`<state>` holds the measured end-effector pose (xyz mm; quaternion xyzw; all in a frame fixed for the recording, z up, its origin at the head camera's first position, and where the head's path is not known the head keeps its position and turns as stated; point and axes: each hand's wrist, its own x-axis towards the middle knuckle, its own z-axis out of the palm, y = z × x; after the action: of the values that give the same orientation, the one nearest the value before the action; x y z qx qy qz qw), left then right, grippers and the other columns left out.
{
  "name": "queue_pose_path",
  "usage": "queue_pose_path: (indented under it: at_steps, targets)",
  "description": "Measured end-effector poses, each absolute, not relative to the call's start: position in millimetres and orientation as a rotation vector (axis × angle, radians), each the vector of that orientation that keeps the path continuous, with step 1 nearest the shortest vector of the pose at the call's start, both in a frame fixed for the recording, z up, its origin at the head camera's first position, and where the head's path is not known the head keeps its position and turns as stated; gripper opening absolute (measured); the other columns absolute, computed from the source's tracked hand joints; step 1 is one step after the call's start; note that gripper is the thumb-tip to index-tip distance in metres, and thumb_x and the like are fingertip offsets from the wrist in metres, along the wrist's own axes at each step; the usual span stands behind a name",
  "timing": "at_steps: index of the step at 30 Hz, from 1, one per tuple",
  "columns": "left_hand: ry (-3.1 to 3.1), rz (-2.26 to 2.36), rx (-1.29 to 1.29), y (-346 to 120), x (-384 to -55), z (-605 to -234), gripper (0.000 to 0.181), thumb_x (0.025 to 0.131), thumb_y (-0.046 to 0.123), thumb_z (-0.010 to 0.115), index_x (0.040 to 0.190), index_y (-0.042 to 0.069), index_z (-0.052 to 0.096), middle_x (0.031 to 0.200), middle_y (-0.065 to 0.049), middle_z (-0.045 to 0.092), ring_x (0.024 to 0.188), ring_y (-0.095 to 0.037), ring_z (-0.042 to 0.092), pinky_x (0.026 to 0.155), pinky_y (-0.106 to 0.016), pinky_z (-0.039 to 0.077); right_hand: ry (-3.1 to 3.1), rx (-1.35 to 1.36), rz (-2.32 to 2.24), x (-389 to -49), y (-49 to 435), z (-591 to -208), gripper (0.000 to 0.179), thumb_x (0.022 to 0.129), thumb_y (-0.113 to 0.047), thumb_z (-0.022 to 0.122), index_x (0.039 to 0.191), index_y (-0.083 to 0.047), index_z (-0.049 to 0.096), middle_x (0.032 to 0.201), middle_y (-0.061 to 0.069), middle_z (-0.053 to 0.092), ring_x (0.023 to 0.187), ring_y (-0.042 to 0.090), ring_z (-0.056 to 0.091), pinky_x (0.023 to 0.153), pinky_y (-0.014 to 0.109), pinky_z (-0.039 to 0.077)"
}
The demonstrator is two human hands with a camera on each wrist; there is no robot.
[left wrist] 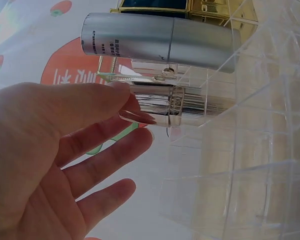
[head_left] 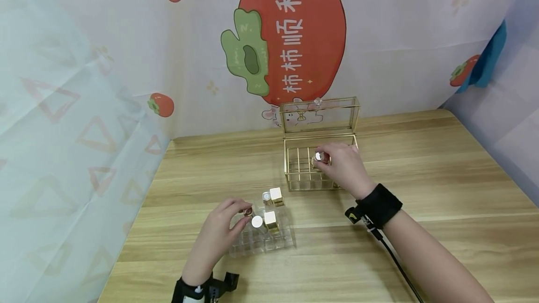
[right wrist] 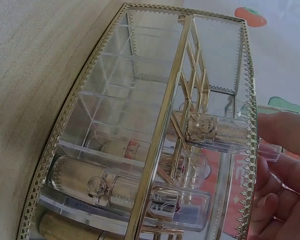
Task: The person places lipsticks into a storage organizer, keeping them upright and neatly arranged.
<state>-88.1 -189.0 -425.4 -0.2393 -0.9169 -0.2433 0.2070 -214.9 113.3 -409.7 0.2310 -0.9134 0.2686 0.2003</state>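
Left hand (head_left: 218,229) pinches a shiny tube (left wrist: 157,104), right hand (head_left: 344,166) a clear-cased tube (head_left: 322,157).

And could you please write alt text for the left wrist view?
A left hand pinches a shiny metallic lipstick tube whose lower end sits inside a clear divided organizer. Beside it stands a silver-grey tube with small dark print.

glossy metallic tube (left wrist: 155,102) – smooth, clear plastic rack (head_left: 265,243)

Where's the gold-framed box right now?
In the head view, the gold-framed box stands right of centre on the table, below the big red print, under the right hand.
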Motion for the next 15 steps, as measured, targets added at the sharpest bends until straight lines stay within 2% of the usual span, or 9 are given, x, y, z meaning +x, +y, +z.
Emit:
queue_pose_path:
  at_steps: [7,15]
  targets:
    - [-2.571,-0.66,-0.656,-188.0,-88.8,-425.0,0.025,0.073,0.005,0.079,0.097,0.005,0.072,0.091,-0.001,0.068,0.086,-0.011,0.062,0.072,-0.033,0.059,-2.604,0.624,0.689,-218.0,111.3,-410.1,0.03,0.077,-0.026,0.076,0.1,-0.007,0.073,0.077,0.004,0.062,0.074,0.022,0.054,0.07,0.046,0.039]
    - [-2.595,-0.65,-0.632,-187.4,-89.1,-423.9,0.025,0.074,0.006,0.079,0.097,0.006,0.072,0.091,0.0,0.067,0.085,-0.012,0.062,0.072,-0.034,0.059,-2.612,0.626,0.697,-219.9,111.5,-411.4,0.031,0.077,-0.025,0.076,0.102,-0.007,0.073,0.077,0.005,0.062,0.074,0.023,0.053,0.073,0.048,0.039]
